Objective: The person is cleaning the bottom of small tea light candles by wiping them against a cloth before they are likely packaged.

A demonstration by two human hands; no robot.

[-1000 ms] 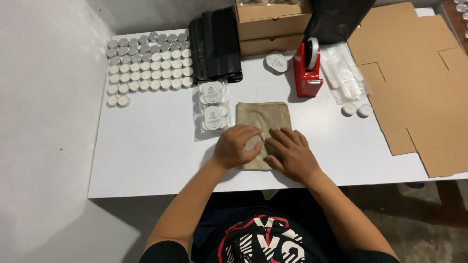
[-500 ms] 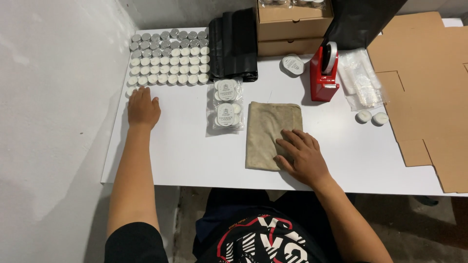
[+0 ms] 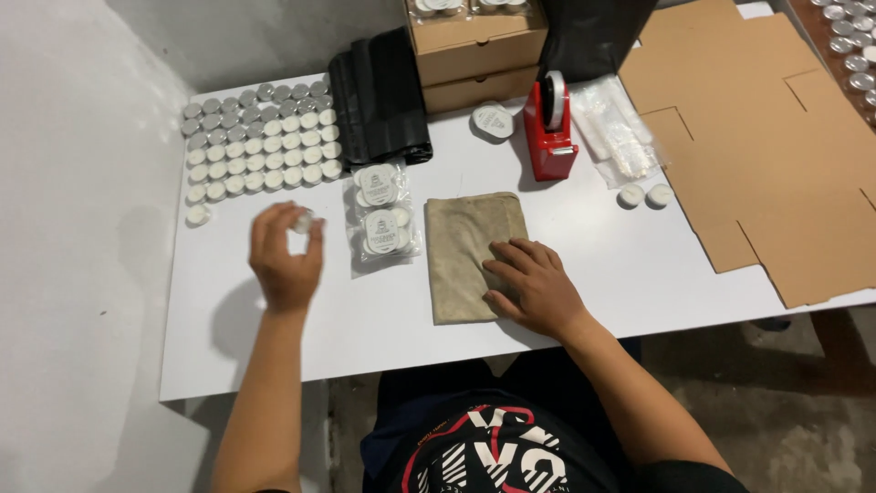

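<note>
Head view: the left hand (image 3: 287, 251) is seen lifted above the white table (image 3: 274, 338), its fingers curled narrowly around one small white tealight (image 3: 302, 222). Half a second ago that hand was laid flat at the near corner of the tealight rows (image 3: 260, 137); it has since been drawn back toward the tan pouch (image 3: 474, 256), with a candle carried off from the block. One stray candle (image 3: 197, 215) is left at the near left corner of the rows. The right hand (image 3: 534, 288) has not been moved: it is spread flat, fingers wide, on the right near part of the pouch, which is kept pressed to the table. Just left of the pouch, two clear packets of labelled candles (image 3: 381, 215) are lying. Beyond the pouch, a red tape dispenser (image 3: 550, 128) is standing, with flat brown cardboard (image 3: 776, 155) to the pouch's far right. From this, the picked candle is judged to be on its way toward the pouch.
</note>
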